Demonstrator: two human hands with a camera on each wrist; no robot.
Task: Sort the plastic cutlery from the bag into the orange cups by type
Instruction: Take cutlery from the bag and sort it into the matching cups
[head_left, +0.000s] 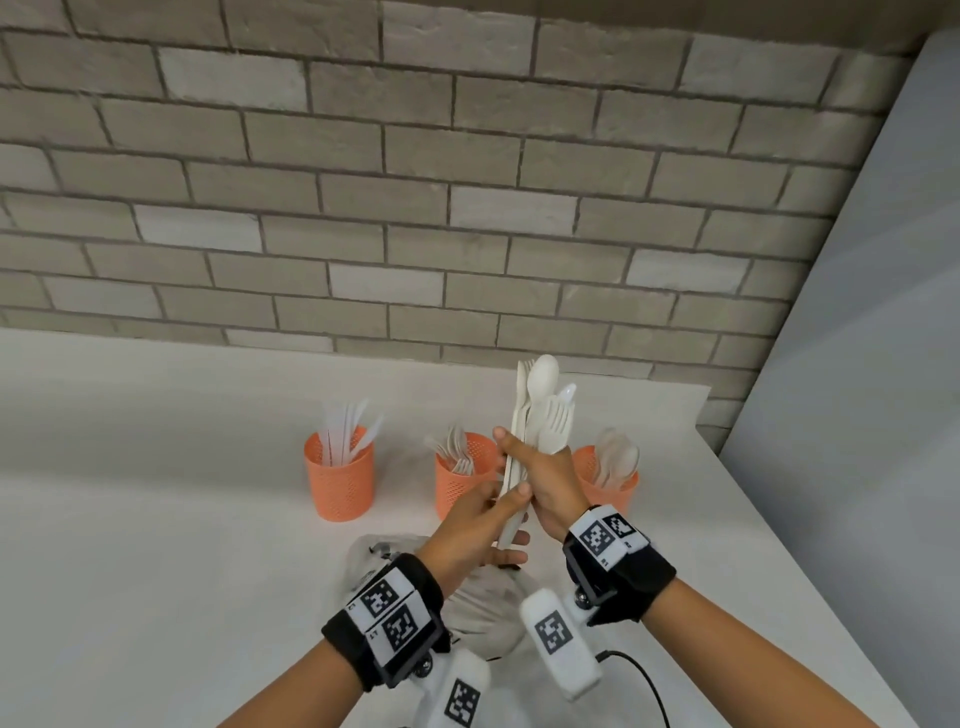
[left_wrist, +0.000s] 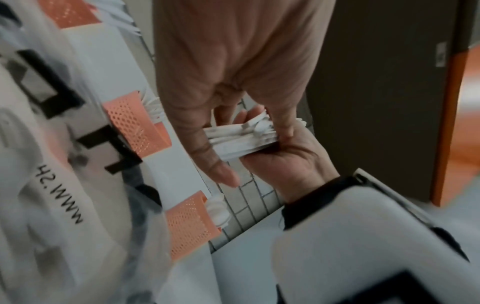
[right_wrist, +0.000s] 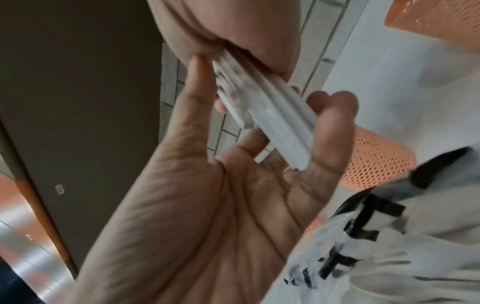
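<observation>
A bundle of white plastic cutlery (head_left: 543, 395) with forks, spoons and a knife stands upright above the table. My right hand (head_left: 540, 462) grips it round the middle. My left hand (head_left: 511, 519) holds the handle ends, thumb on one side and fingers curled round the other. The left wrist view shows the bundle (left_wrist: 241, 139) end-on between both hands, and the right wrist view shows the handles (right_wrist: 272, 115) lying across my left fingers (right_wrist: 332, 123). Three orange perforated cups stand behind: knives (head_left: 340, 478), forks (head_left: 460, 483), spoons (head_left: 608, 483). The clear bag (head_left: 478, 597) lies under my wrists.
The white table (head_left: 156, 519) runs to a brick wall (head_left: 415, 208) at the back and a grey panel (head_left: 857, 364) on the right. A black cable (head_left: 644, 680) trails near my right forearm. The printed bag (left_wrist: 52, 185) crowds the left wrist view.
</observation>
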